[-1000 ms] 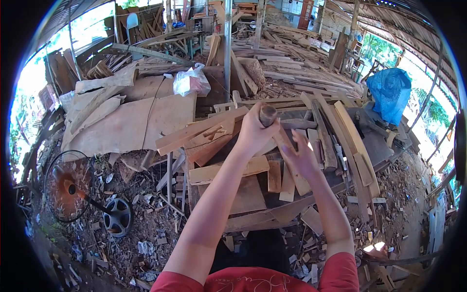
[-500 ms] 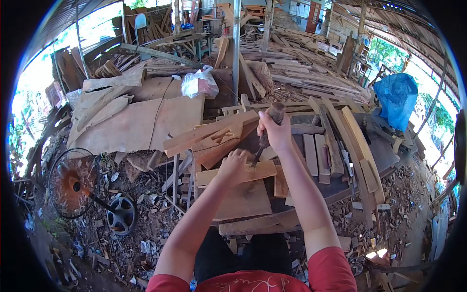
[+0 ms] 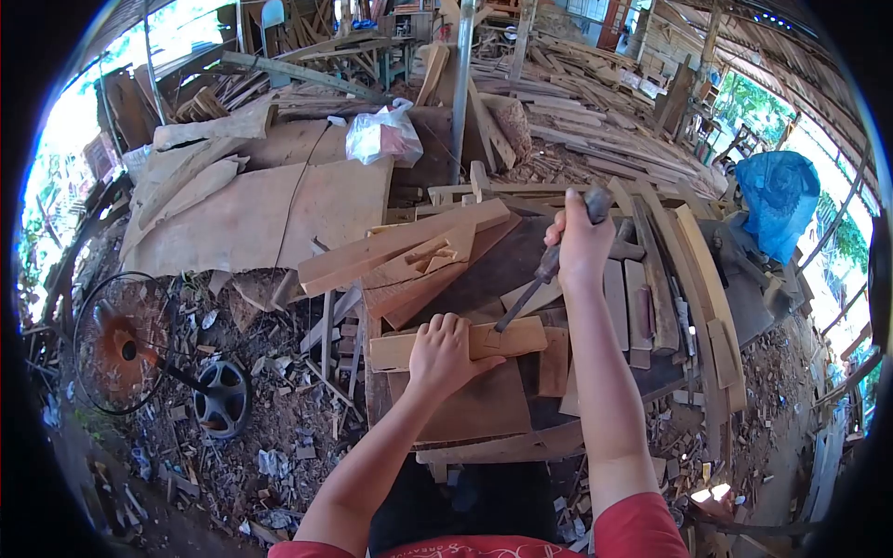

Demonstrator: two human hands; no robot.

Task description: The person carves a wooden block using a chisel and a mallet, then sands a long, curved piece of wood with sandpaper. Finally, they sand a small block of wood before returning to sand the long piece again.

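Note:
A pale wooden block (image 3: pixel 516 337) lies across the front part of the workbench. My left hand (image 3: pixel 444 356) is wrapped over the block's left half, thumb along its near edge. My right hand (image 3: pixel 584 246) grips the dark handle of a chisel (image 3: pixel 547 267), which slants down to the left. The blade's tip meets the block's top face just right of my left hand. Beyond the block, angled boards (image 3: pixel 400 244) are stacked, one with a carved recess. A short reddish block (image 3: pixel 553 361) sits against the right end.
A standing fan (image 3: pixel 128 350) with a round base is on the littered ground at left. A plastic bag (image 3: pixel 383 137) lies on sheet wood behind the bench. Long planks (image 3: pixel 712 298) line the right side, near a blue tarp (image 3: pixel 779 200). A metal post (image 3: pixel 462 88) rises behind.
My right hand has moved right, tilting the chisel from nearly upright to a slant. My left hand now lies flatter over the block. The view has shifted slightly.

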